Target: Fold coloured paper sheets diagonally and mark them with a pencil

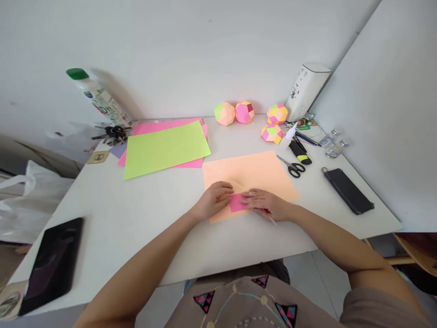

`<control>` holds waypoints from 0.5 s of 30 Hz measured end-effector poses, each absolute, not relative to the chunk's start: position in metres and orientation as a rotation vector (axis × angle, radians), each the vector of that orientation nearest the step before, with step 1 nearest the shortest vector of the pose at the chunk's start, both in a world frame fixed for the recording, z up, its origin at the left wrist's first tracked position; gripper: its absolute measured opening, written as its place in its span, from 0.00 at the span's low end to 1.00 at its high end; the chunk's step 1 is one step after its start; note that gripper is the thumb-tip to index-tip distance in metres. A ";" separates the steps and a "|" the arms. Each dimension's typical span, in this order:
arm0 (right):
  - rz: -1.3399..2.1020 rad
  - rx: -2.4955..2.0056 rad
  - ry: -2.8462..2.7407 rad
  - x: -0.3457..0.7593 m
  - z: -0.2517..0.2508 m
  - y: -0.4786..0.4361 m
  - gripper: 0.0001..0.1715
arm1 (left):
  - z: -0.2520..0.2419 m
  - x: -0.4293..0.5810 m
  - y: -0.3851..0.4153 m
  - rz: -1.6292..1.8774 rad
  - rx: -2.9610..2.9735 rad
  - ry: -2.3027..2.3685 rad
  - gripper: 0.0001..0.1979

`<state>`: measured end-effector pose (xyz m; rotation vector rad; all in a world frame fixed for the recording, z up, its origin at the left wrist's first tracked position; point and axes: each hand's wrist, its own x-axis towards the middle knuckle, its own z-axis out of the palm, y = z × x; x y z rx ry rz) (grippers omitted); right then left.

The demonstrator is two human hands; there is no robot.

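Note:
A peach sheet of paper (252, 168) lies on the white table before me. On its near part is a small pink piece of paper (236, 203), with a crease or raised edge of the peach sheet just behind it. My left hand (213, 200) is at the pink piece's left side, fingers bent together and tips on its edge. From the right, the fingers of my right hand (268, 204) press on the pink piece. A thin pen-like stick (272, 220), red and clear, pokes out under that palm; its far end is hidden.
Green (164, 150) and pink sheets lie left. Several paper balls (245, 112) sit along the wall. Scissors (294, 169), a glue bottle (289, 134), a cutter (300, 151), small jars (337, 149) and a black pouch (348, 190) are right. A black tablet (53, 264) lies near left.

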<state>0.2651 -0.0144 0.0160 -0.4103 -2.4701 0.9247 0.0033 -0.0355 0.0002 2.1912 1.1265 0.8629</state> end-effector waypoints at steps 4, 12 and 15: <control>0.774 -0.354 -2.567 0.267 0.017 -0.014 0.14 | 0.003 0.006 -0.038 0.827 2.277 1.076 0.09; 0.791 -0.285 -2.567 0.270 0.018 -0.012 0.15 | 0.005 0.004 -0.044 0.759 2.404 1.039 0.10; 0.782 -0.280 -2.585 0.269 0.020 -0.012 0.15 | 0.005 0.003 -0.045 0.778 2.523 0.990 0.09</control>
